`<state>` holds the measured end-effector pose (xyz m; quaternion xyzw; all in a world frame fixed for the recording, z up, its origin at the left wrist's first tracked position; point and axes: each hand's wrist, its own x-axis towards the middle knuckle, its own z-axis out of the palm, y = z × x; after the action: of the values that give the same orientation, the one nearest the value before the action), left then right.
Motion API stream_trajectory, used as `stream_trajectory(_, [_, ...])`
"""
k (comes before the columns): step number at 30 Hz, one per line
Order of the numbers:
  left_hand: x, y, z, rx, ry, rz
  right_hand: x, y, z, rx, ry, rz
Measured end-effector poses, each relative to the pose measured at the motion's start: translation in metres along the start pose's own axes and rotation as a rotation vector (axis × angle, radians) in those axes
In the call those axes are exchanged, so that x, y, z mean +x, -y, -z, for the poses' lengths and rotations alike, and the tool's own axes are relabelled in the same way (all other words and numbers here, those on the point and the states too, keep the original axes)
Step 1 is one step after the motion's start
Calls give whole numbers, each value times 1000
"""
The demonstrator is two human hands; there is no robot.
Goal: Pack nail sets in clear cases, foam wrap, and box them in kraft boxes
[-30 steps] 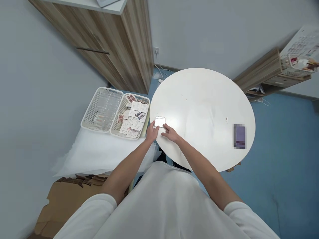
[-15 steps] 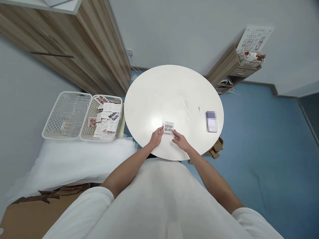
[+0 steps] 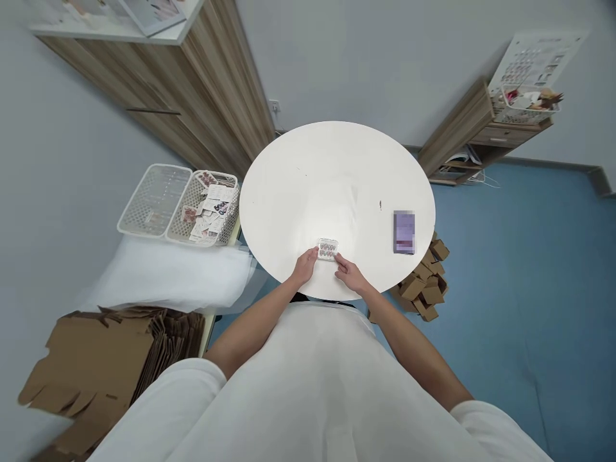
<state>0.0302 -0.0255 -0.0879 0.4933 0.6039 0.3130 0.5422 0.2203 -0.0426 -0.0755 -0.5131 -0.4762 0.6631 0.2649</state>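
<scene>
A small clear plastic case (image 3: 328, 249) with two rows of reddish, nail-shaped pieces is near the front of the white oval table (image 3: 283, 179). My left hand (image 3: 305, 265) grips its left edge, fingers closed against the side. At the lower right corner, my right hand (image 3: 350, 272) has its thumb and index finger closed on the case, the other fingers curled below. Whether the case rests on the tabletop or is held just above it, I cannot tell.
To the right on the table lies a phone-like purple rectangle (image 3: 404, 232), blurred out. Left of the table are a basket of printed cards (image 3: 212, 212) and a basket of clear cases (image 3: 154, 202). White sheets (image 3: 178, 273), flattened cardboard (image 3: 96, 353) and small boxes (image 3: 426, 285) lie around.
The camera view has shifted, bringing more cardboard on the left and boxes on the right into sight. Both hands stay at the case with nearly the same hold.
</scene>
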Motion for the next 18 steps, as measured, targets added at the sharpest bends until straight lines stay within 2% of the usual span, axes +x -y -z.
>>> stream_trajectory(7, [-8, -3, -4, 80, -9, 46, -1, -8, 0, -57, 36, -5])
stream_trajectory(13, [-9, -13, 1, 179, 60, 22, 0, -12, -1, -155, 24, 26])
stream_trajectory(15, [-9, -14, 3, 231, 93, -11, -1, -14, -4, -227, -3, 48])
stream_trajectory(18, [-11, -13, 10, 370, 126, -117, -7, -19, -10, -456, -126, 121])
